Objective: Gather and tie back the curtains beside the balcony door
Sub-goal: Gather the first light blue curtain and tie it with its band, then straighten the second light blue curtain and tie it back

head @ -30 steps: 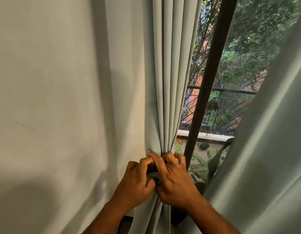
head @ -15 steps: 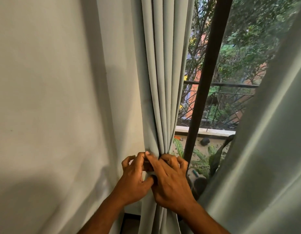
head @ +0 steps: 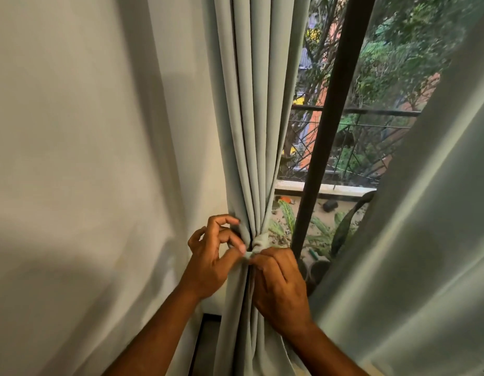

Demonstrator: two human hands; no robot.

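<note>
Wall point(head: 72, 158) fills your left half, pale and in soft shadow. A second curtain panel point(head: 425, 253) crosses your right side on a diagonal, loose, not gathered. Between them, glass with a dark door frame bar point(head: 330, 131) running top to bottom, balcony railing point(head: 371, 112) and potted plants point(head: 289, 223) beyond it.

Gathered curtain point(head: 251, 118) hangs centre frame, just right of the wall, folds pulled tight to a waist low in the view. Fabric tie band point(head: 258, 240) wraps that waist; a small loop of it bulges out on the right side.

Both your forearms come up from the bottom edge and converge on the waist. Your left hand point(head: 211, 261): wrist cocked, thumb and index finger pinching a band end at the centre of the bundle, other fingers curled and lifted off the cloth. Your right hand point(head: 281, 286): back to the camera, knuckles up, fingers curled inward, pinching the band just right of the left thumb. Fingertips of the two hands nearly touching.
</note>
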